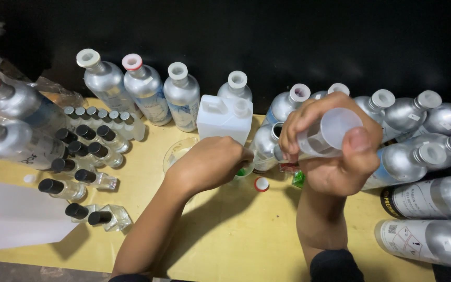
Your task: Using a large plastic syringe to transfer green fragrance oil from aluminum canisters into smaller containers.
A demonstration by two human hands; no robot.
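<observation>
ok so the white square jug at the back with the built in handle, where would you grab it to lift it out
Take the white jug by the handle loop moulded into its top left corner, coming from above. It stands upright, so the handle faces up and is unobstructed. Silver bottles crowd close behind and beside it, and the left hand sits just in front, so its flat sides are probably harder to reach.

Brightly lit from above, against a black, unlit backdrop. Soft shadows under both forearms on the yellow table (236,240). White glare streaks on the silver bottles (147,91). Wide-angle bending at the edges; slight blur on the right hand (335,151).
</observation>
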